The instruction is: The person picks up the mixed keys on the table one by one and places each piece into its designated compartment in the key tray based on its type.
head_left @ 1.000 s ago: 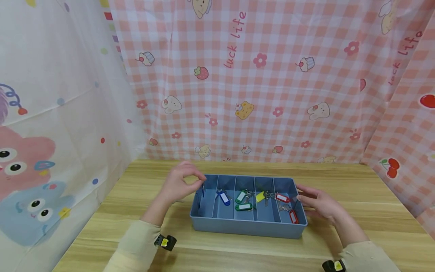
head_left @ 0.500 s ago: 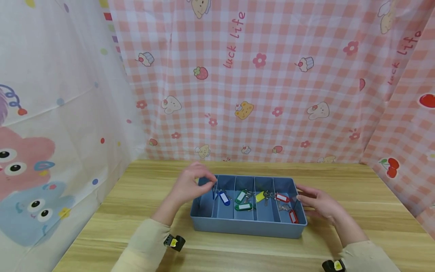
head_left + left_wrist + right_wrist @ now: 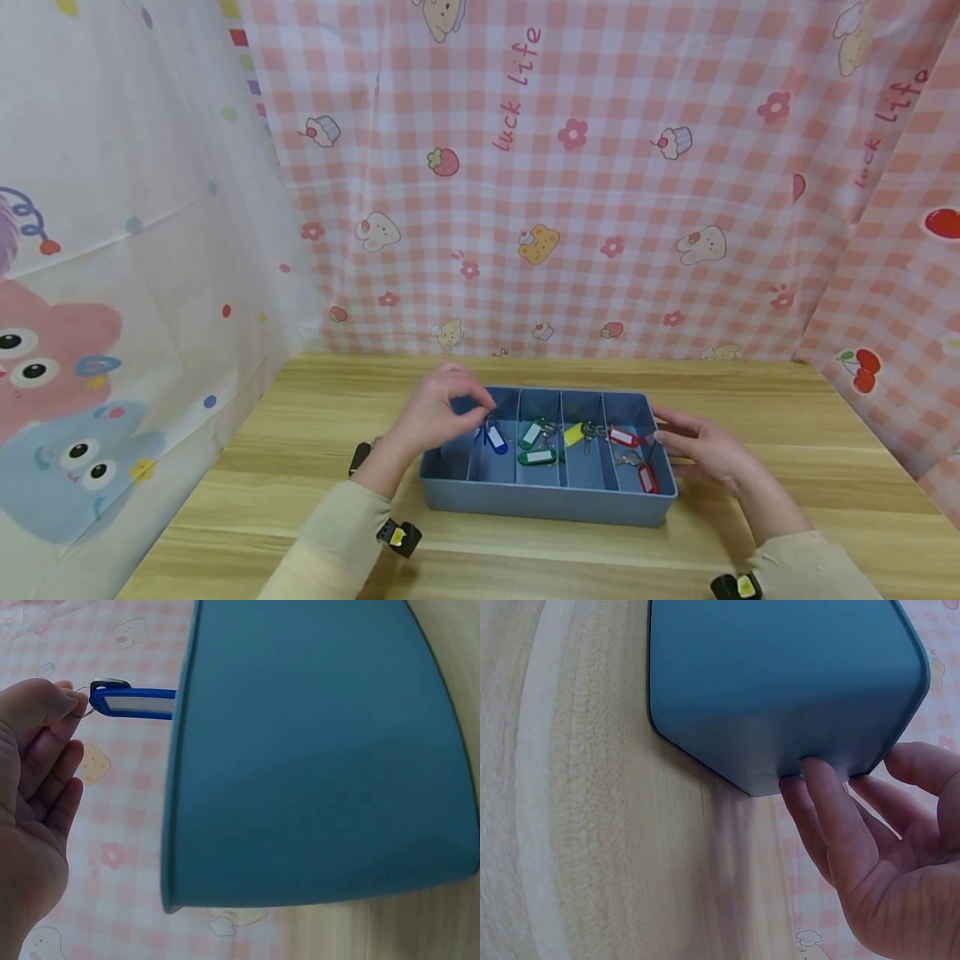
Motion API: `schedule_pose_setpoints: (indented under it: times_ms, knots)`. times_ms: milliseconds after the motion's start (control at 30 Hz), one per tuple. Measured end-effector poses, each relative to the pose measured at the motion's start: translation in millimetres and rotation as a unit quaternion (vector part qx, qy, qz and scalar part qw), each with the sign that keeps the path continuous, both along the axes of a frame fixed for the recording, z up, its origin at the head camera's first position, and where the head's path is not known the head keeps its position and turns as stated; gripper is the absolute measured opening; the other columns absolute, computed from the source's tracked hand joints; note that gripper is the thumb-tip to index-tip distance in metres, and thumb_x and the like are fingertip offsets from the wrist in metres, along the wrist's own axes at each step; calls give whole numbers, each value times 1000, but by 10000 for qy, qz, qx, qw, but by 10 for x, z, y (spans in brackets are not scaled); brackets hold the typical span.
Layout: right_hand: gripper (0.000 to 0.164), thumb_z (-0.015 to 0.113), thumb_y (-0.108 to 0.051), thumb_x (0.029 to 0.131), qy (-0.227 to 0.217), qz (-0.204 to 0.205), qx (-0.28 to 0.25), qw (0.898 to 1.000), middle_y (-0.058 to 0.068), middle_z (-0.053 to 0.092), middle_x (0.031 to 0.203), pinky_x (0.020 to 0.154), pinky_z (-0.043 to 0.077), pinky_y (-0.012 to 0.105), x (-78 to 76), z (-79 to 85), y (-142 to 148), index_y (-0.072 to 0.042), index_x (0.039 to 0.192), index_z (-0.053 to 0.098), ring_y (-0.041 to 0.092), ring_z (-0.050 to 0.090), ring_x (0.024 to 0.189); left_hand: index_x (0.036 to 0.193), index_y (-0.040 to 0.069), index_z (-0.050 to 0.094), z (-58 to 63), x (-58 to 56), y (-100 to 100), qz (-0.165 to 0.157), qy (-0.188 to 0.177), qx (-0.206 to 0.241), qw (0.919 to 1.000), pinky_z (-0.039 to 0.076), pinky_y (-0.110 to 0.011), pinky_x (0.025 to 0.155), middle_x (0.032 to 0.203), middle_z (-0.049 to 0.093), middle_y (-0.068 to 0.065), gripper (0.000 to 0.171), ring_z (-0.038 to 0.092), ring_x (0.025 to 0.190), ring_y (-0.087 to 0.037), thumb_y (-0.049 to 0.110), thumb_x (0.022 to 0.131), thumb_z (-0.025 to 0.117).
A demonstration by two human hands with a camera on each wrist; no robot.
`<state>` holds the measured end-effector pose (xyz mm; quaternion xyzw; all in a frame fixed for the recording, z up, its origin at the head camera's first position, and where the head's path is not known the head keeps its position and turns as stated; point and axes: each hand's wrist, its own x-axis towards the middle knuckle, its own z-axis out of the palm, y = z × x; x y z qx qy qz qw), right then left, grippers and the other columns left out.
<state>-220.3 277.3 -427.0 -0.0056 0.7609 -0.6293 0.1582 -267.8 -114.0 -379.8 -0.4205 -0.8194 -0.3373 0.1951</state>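
My left hand (image 3: 442, 410) pinches the metal ring of a blue key tag (image 3: 139, 703) between thumb and fingertips. The tag hangs with its lower end behind the rim of the blue-grey divided box (image 3: 551, 500), near the divider between the two leftmost compartments. Another blue key tag (image 3: 495, 437) lies in the second compartment from the left. My right hand (image 3: 705, 450) holds the box's right end, its thumb at the rim and fingers (image 3: 829, 806) against the outer wall.
Green key tags (image 3: 537, 457) lie in the middle compartment. A yellow key tag (image 3: 573, 434) with keys is to their right, and red key tags (image 3: 647, 477) are in the rightmost one. A small black object (image 3: 361, 457) lies beside my left wrist on the wooden table (image 3: 255, 450).
My left hand has moved right with the blue key tag, from above the leftmost compartment towards the second. The black object has come into view behind the left wrist. The right hand stays put.
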Motion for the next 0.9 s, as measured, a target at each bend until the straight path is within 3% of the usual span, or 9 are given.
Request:
schedule_pose_setpoints:
  times_ms: [333,633,900]
  knots:
    - [67,58,-16,101,8,27,77,10000,36,38,145,90,53,45,-11,-8,15,4,153,22,25,62,110,83,13,77,-52,-26,44,-21,-123,-51,9999,49,-32,81,83,71,6,11,57,89,-14,3,79,79]
    - [66,58,-16,101,-18,-28,67,10000,36,37,145,89,53,45,-7,-5,10,3,153,22,24,62,109,84,14,77,-67,-58,54,186,-337,-294,9988,50,-32,83,84,71,8,9,57,91,-13,6,80,80]
    - [65,57,-15,102,-21,-29,156,9999,36,37,145,90,53,46,-2,16,5,3,153,22,26,62,110,97,12,77,-68,-65,62,394,-616,-544,9958,50,-37,88,98,72,4,14,59,99,-16,11,84,79]
